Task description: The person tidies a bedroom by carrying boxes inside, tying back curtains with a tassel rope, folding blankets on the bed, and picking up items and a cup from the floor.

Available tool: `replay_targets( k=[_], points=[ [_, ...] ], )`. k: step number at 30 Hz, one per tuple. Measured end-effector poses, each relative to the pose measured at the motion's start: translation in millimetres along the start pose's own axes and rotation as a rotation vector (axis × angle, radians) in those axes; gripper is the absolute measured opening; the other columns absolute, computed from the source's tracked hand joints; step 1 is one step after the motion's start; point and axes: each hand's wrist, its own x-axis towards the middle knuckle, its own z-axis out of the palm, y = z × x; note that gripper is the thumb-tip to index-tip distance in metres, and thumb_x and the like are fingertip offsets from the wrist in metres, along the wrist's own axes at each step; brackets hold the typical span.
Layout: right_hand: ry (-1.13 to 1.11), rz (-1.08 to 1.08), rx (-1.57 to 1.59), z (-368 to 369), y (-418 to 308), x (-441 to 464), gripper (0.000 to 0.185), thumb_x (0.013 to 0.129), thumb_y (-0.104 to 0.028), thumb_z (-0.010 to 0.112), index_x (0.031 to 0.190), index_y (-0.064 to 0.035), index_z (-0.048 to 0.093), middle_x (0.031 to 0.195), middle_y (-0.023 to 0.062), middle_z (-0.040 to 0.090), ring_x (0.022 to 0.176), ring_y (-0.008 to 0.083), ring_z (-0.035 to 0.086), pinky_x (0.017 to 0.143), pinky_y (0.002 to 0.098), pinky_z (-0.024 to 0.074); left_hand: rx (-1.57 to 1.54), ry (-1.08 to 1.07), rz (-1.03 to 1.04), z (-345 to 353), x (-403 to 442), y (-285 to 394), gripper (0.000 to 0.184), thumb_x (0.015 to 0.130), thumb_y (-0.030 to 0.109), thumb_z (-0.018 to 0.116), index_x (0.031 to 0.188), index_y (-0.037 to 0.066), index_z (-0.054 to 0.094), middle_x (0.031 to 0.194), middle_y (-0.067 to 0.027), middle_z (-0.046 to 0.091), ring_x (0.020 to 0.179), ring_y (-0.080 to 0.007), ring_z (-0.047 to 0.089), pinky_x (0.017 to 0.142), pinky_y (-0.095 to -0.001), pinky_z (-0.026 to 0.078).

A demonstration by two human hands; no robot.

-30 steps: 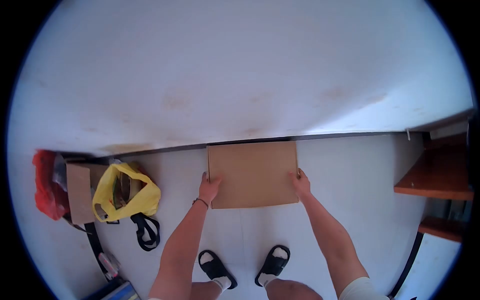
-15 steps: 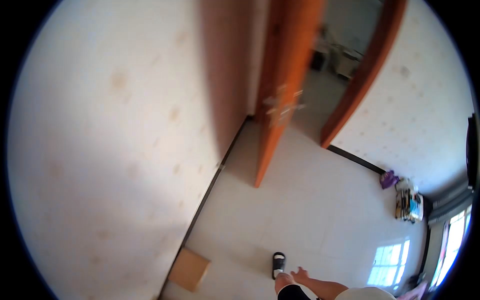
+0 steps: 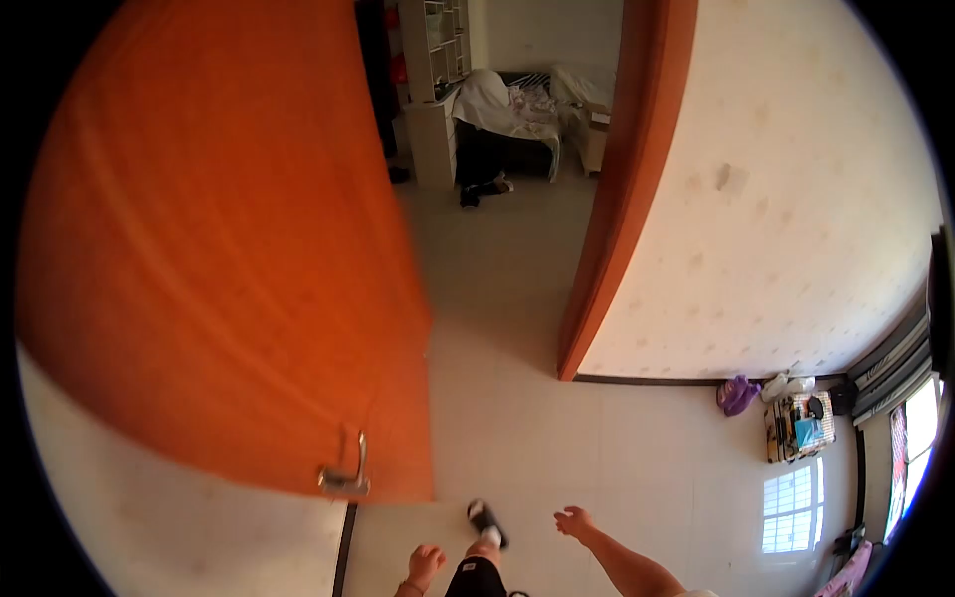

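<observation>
My left hand (image 3: 426, 563) is low in the view, its fingers curled in, with nothing seen in it. It is nearest to the orange wooden door (image 3: 249, 249), below and to the right of the metal door handle (image 3: 348, 470), and apart from both. My right hand (image 3: 574, 520) hangs out to the right over the floor, fingers partly spread and holding nothing. Between the hands, one of my feet in a dark slipper (image 3: 486, 524) is on the pale tiled floor (image 3: 517, 428).
The door stands open beside an orange door frame (image 3: 632, 199). Beyond it are a white shelf unit (image 3: 435, 139), a cloth-draped piece of furniture (image 3: 507, 109) and dark things on the floor. By the right wall are a purple bag (image 3: 737, 395) and a patterned suitcase (image 3: 799, 428).
The view has turned and moved closer to the doorway, so the door now fills the left side. My left hand has come into view. The brown box is out of view.
</observation>
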Motion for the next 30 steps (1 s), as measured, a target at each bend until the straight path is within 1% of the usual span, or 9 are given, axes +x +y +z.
replay_targets(
  k=[1,6,13,14,17,19,25,28,30],
  points=[
    [-0.01,-0.03,0.025,-9.4,-32.4,34.0,0.064,0.087,-0.027,0.072,0.135,0.0069,0.047,0.085,0.0135,0.07,0.071,0.0175,0.067,0.062,0.0303,0.0552,-0.288,-0.022,0.132,35.5,26.8,65.8,0.029,0.096,0.02,0.06,0.111,-0.005,0.059,0.095,-0.016,0.068,0.08,-0.0199,0.068,0.069,-0.0278,0.054],
    [-0.009,-0.022,0.125,-69.2,-242.3,180.2,0.052,0.086,-0.026,0.071,0.125,0.0056,0.056,0.078,0.0125,0.07,0.064,0.0179,0.067,0.056,0.0298,0.0538,-0.207,-0.181,0.064,145.5,185.9,303.1,0.036,0.097,0.022,0.06,0.12,-0.006,0.054,0.095,-0.0144,0.067,0.087,-0.0214,0.067,0.075,-0.0329,0.056],
    [-0.086,-0.024,0.265,-133.0,-523.7,354.7,0.035,0.089,-0.028,0.07,0.106,0.0023,0.064,0.077,0.013,0.071,0.063,0.0193,0.067,0.054,0.0293,0.0534,-0.023,-0.168,0.029,175.9,347.8,608.4,0.044,0.101,0.034,0.052,0.122,-0.004,0.054,0.095,-0.0152,0.067,0.083,-0.0209,0.066,0.075,-0.0305,0.054],
    [0.017,-0.047,-0.01,-136.8,-565.1,383.0,0.036,0.089,-0.029,0.07,0.107,0.0018,0.064,0.078,0.0124,0.071,0.064,0.018,0.066,0.055,0.0291,0.0531,0.0,-0.149,0.012,173.8,374.0,656.8,0.051,0.099,0.042,0.054,0.122,-0.003,0.054,0.095,-0.0144,0.065,0.082,-0.0214,0.065,0.078,-0.0313,0.054],
    [-0.103,-0.094,0.121,-151.0,-644.7,521.3,0.036,0.089,-0.031,0.07,0.106,0.0002,0.065,0.078,0.0107,0.07,0.063,0.0172,0.065,0.058,0.0306,0.0544,0.175,-0.123,0.033,120.3,581.7,647.1,0.05,0.099,0.035,0.055,0.13,-0.004,0.049,0.109,-0.0162,0.065,0.099,-0.0221,0.064,0.083,-0.0334,0.056],
    [-0.111,0.028,-0.112,-148.5,-709.8,616.0,0.039,0.088,-0.042,0.064,0.092,-0.0029,0.069,0.072,0.0076,0.068,0.063,0.0181,0.065,0.06,0.0332,0.0521,0.207,-0.037,-0.036,128.6,636.0,744.4,0.047,0.099,0.034,0.055,0.128,-0.003,0.049,0.107,-0.016,0.064,0.096,-0.0217,0.064,0.08,-0.0331,0.056],
    [-0.145,0.031,-0.434,-240.6,-982.3,748.3,0.055,0.087,-0.047,0.063,0.12,-0.0035,0.065,0.097,0.0163,0.072,0.08,0.0285,0.069,0.074,0.0392,0.0542,0.215,0.041,-0.164,156.3,787.5,1013.9,0.04,0.096,0.029,0.055,0.122,-0.001,0.051,0.1,-0.0154,0.064,0.089,-0.0205,0.063,0.073,-0.0322,0.055],
    [0.086,-0.383,-0.42,-299.2,-1106.6,826.4,0.054,0.087,-0.045,0.065,0.119,-0.0017,0.064,0.095,0.016,0.071,0.083,0.0293,0.069,0.076,0.039,0.0542,0.225,0.047,-0.191,192.7,873.1,1127.5,0.037,0.095,0.027,0.054,0.12,0.0,0.052,0.097,-0.0151,0.063,0.085,-0.0199,0.063,0.07,-0.0317,0.055],
    [0.123,-0.321,-0.211,-352.7,-1178.3,885.9,0.053,0.087,-0.043,0.066,0.119,-0.001,0.064,0.097,0.0168,0.071,0.088,0.0297,0.069,0.078,0.0398,0.0543,0.236,0.059,-0.205,220.3,947.9,1188.5,0.034,0.095,0.025,0.054,0.118,0.0,0.053,0.095,-0.0149,0.063,0.083,-0.0195,0.063,0.068,-0.0314,0.055]
  ],
)
